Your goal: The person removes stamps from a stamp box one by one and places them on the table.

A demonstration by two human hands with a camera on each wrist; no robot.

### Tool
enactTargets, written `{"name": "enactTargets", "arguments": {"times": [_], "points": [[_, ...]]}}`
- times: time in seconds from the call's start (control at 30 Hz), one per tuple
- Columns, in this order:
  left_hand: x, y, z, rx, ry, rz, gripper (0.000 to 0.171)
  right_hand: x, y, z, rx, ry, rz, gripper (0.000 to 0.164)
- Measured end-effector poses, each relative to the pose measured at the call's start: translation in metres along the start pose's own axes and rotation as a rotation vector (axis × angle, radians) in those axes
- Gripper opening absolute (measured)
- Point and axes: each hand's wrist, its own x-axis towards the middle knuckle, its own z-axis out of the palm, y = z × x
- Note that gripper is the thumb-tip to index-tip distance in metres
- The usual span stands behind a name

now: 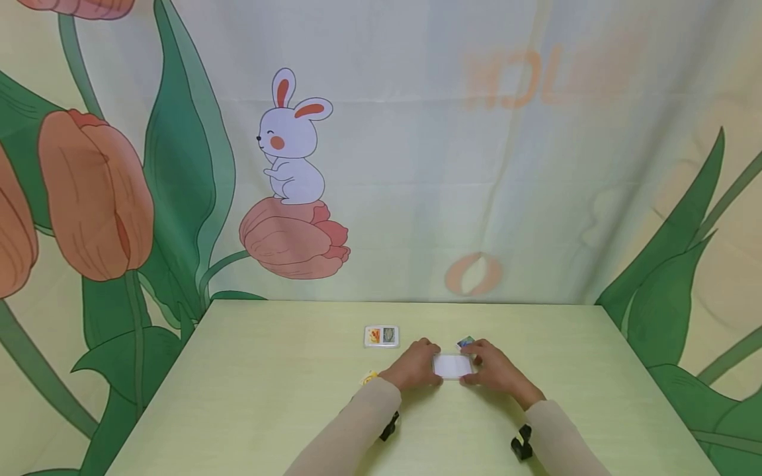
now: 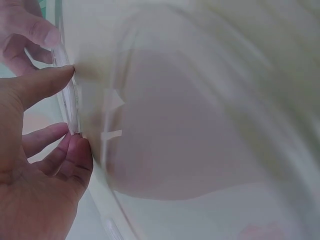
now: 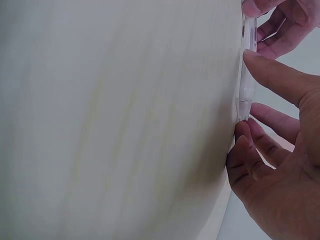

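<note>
Hold the clear case (image 1: 452, 365), probably light, stiff and slick, by its ends, where half-curled left hand (image 1: 417, 365) and right hand (image 1: 493, 367) pinch it

The beige left sleeve (image 1: 360, 420) partly hides a small yellow object (image 1: 370, 377); the right hand (image 1: 495, 369) partly covers a small blue-green piece (image 1: 465, 342). Print on the clear rectangular case (image 1: 381, 336) is illegibly small.
</note>
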Motion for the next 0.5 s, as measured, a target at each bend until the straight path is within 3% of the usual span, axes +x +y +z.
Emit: {"name": "enactTargets", "arguments": {"times": [0.5], "points": [[0.0015,-0.0048,0.0011,-0.058,-0.031,-0.013,0.059,-0.0019,-0.0041,-0.0036,-0.028,-0.058,-0.006,0.053]]}}
